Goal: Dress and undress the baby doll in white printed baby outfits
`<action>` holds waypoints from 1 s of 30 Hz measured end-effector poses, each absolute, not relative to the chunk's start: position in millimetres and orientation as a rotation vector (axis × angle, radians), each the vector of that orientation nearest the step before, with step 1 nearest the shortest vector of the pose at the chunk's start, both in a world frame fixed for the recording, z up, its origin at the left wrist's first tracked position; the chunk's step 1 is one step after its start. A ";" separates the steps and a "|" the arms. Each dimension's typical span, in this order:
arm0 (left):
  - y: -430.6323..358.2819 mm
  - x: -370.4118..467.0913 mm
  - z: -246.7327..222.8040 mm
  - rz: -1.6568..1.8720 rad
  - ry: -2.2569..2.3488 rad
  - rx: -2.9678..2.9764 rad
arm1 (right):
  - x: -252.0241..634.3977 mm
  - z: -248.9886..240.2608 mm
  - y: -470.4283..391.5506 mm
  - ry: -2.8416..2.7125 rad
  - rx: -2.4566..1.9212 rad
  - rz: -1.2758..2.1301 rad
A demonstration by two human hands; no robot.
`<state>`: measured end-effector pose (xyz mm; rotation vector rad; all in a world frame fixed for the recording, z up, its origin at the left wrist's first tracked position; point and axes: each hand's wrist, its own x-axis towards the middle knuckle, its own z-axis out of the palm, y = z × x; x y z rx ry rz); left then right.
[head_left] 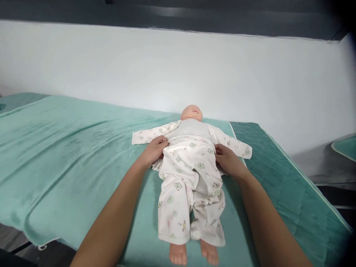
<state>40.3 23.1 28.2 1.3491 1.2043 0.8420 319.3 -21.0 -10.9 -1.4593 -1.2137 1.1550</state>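
Observation:
A baby doll (191, 112) lies on its back, head towards the wall and bare feet towards me. White baby pants (191, 159) printed with green bears cover its legs and reach up over the belly. A matching long-sleeved top (151, 134) has its sleeves spread out sideways, and a plain light grey chest area shows between its front edges. My left hand (155, 150) is closed on the pants' waist at the left side. At the opposite side of the waist, my right hand (228, 160) is closed on the pants too. Both sets of fingertips are partly hidden.
Beneath the doll spreads a wrinkled green sheet (69, 159) over a bed. A darker quilted green mat (280, 178) shows on the right. Behind is a white wall (178, 70) under a dark beam (178, 16). Another green-covered edge (346, 148) juts in at far right.

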 end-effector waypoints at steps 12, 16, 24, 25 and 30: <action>24.4 43.5 16.9 0.936 1.257 1.445 | 317.3 -9.6 -20.0 -1.307 -1.527 1.005; 21.2 41.4 24.5 0.787 1.169 1.385 | 317.3 -8.6 -20.0 -1.338 -1.537 0.975; 19.4 45.8 27.6 0.747 1.372 1.347 | 316.3 -5.2 -23.3 -1.320 -1.514 1.073; 19.9 47.4 25.6 0.784 1.417 1.394 | 316.3 -5.5 -23.4 -1.322 -1.521 1.057; 22.1 51.8 15.6 1.065 1.664 1.756 | 315.7 -4.7 -24.6 -1.341 -1.505 1.035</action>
